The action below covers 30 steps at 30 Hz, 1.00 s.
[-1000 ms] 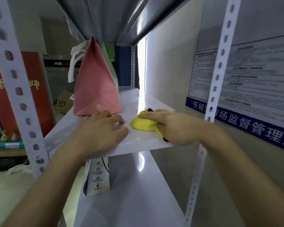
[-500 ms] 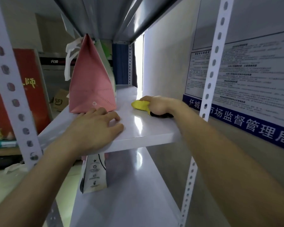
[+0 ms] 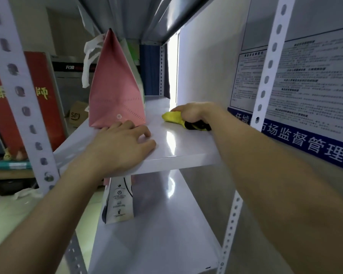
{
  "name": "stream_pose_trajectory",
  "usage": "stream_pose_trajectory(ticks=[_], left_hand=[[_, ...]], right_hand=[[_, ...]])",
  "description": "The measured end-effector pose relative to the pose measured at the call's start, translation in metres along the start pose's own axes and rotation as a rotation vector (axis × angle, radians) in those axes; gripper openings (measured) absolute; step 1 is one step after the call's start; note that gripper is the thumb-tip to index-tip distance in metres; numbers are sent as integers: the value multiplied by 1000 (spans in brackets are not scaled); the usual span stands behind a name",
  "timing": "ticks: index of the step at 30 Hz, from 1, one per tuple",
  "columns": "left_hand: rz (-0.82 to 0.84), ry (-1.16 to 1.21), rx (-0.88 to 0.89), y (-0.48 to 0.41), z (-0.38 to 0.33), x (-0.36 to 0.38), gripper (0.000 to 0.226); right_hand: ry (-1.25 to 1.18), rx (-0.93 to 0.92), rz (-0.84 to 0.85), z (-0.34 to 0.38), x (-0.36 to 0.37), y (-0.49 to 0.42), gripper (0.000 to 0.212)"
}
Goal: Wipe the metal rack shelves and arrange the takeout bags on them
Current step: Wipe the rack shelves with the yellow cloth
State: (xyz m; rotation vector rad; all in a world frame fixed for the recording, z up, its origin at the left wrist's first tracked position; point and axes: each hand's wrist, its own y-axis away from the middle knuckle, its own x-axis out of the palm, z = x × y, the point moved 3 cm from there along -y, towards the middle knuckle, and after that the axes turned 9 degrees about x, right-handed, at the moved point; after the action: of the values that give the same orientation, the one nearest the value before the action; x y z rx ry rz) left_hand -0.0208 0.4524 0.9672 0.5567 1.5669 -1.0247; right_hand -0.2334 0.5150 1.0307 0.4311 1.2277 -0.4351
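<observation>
- Nearest me, on the lower shelf [image 3: 156, 234], a white printed takeout bag [image 3: 118, 200] stands upright near its left edge. It looks parked there to leave the level above free for wiping.
- The person's left hand [image 3: 120, 150] lies flat on the front of the middle shelf [image 3: 184, 149], fingers spread, closed on nothing. I'd say it is there as a brace, steadying the body while the other arm reaches in.
- Its fingertips [image 3: 127, 124] sit right at the base of the pink bag [image 3: 115, 89]; whether they actually touch it I cannot tell.
- That pink bag stands upright on the left side of the middle shelf, its white handles [image 3: 89, 60] drooping over the side. Keeping it left leaves the right strip open.
- Further in, the right hand [image 3: 192, 112] is closed over a yellow cloth [image 3: 173, 116] with a dark patch, pressing it onto the shelf close to the wall [image 3: 202, 66]. A bunched grip like that suits scrubbing.
- The shelf top is glossy pale metal and throws back a bright glare; the rack's perforated uprights [image 3: 267, 62] frame it.
- On the wall to the right hangs a printed notice [image 3: 305, 80] with a blue band.
- Beyond the rack on the left stand a red sign [image 3: 42, 95] and a cardboard box [image 3: 77, 114] on the floor; at the far end, a bright gap of daylight.
</observation>
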Motion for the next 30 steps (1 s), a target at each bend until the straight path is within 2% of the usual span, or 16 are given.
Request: stream_pose_trajectory(ticks=[3, 6, 8, 10, 11, 13, 15, 17, 19, 22, 24, 26, 30], left_hand=[[0, 2, 2, 2, -1, -2, 67], [10, -8, -13, 3, -5, -5, 68], [-42, 20, -14, 5, -10, -10, 63], [-229, 30, 51, 11, -18, -19, 51], [-384, -5, 104, 17, -21, -25, 45], [-720, -160, 195, 39, -24, -37, 33], [-914, -302, 208, 61, -15, -47, 27], [-978, -399, 159, 77, 2, -58, 29], [-1019, -459, 101, 88, 17, -73, 33], [-1073, -563, 69, 96, 34, -90, 34], [-1064, -550, 89, 96, 42, -95, 42], [-1037, -519, 114, 94, 46, -92, 48], [-1053, -434, 154, 91, 50, -87, 48]], right_hand=[[27, -15, -25, -4, 4, 13, 91], [46, -11, -67, -27, 11, 36, 75], [29, -32, -96, -43, 15, 53, 71], [35, -57, -127, -44, 18, 71, 72], [35, -54, -144, -40, 19, 77, 73], [37, -19, -167, -27, 20, 86, 69], [101, 7, -177, -3, 23, 89, 56], [158, -43, -182, 39, 31, 91, 41], [171, -171, -202, 90, 48, 98, 34], [143, -356, -263, 142, 74, 113, 38], [58, -391, -281, 141, 79, 114, 39], [-83, -324, -239, 111, 71, 105, 40], [-138, 65, -269, 13, 31, 82, 44]])
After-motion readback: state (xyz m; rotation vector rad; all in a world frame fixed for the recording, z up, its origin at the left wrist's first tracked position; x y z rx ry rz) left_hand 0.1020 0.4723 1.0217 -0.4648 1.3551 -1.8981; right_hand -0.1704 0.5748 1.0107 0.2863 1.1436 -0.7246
